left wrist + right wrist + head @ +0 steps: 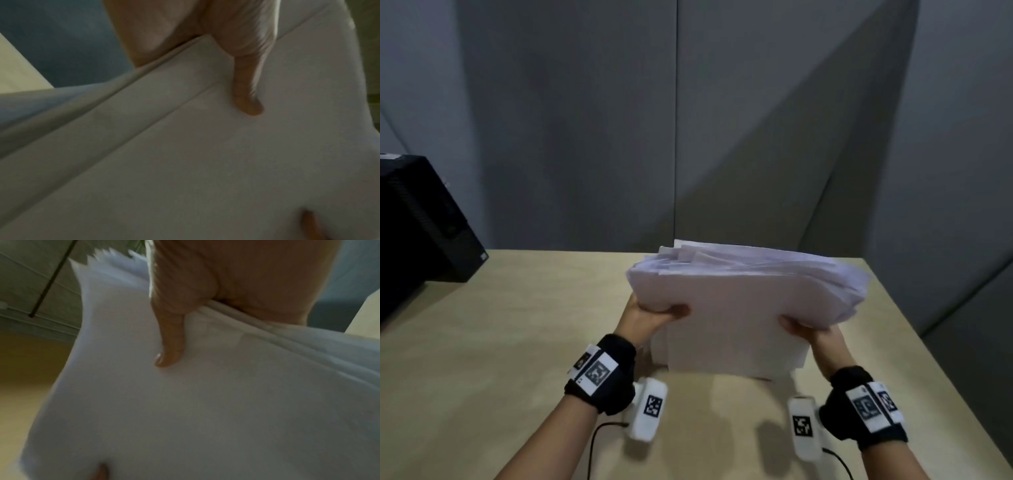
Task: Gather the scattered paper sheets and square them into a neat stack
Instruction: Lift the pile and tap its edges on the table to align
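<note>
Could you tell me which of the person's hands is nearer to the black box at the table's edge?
Left. The left hand grips the paper stack's side facing the black box; the right hand grips the stack's far side, away from the box.

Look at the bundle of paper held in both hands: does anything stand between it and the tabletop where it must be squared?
Nothing visible does. The left hand and right hand grip the paper bundle by its sides, its lower edge at the bare wooden table. The black box sits far off to the left.
</note>
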{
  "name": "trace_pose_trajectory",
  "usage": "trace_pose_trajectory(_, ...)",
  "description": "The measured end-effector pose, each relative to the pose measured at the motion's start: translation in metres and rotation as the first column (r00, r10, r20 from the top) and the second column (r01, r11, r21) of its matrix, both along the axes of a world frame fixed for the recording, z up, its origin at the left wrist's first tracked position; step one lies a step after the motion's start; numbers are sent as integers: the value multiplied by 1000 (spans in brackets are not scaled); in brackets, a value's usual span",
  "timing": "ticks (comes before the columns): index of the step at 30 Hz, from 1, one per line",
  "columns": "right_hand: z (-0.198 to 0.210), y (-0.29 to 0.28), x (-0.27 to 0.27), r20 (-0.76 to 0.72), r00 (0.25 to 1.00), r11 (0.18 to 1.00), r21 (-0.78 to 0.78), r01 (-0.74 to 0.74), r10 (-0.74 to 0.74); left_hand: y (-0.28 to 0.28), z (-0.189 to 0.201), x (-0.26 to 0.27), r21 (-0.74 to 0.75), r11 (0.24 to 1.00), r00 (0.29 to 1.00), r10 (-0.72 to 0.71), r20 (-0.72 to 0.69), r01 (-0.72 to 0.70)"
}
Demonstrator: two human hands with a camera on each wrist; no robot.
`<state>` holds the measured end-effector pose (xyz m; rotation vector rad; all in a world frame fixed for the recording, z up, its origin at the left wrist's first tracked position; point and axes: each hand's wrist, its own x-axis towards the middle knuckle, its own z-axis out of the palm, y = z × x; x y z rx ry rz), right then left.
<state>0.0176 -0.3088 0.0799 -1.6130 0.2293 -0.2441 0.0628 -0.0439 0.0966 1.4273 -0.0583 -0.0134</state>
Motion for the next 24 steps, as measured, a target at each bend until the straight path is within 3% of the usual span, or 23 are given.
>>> trace_pose_trajectory(2, 1, 7, 5, 9, 998, 997, -56, 61, -60, -5, 0, 1, 26, 1000, 1000, 17, 8, -17)
trace_pose_trajectory(6, 21, 4, 9, 116, 981, 985, 85, 149, -159, -3, 14, 4, -30, 998, 997, 57, 60, -55)
trace_pose_trajectory(9, 23, 2, -2, 138, 988, 997, 36, 65, -69, 4, 10, 2, -16, 1000, 997, 27, 69, -26)
trace_pose_trajectory(14, 1, 15, -4, -29, 997, 996, 52, 71, -70, -3, -12, 0, 58, 998, 1000, 14, -18, -13)
trace_pose_trajectory(19, 13, 14, 0, 87, 984, 986, 83, 146, -153, -7, 6, 0, 9, 998, 998, 65, 10, -65)
trace_pose_trajectory(24, 11, 13, -18, 48, 999, 1000, 26, -3, 2, 3, -9, 0, 79, 995, 998, 59, -37, -56)
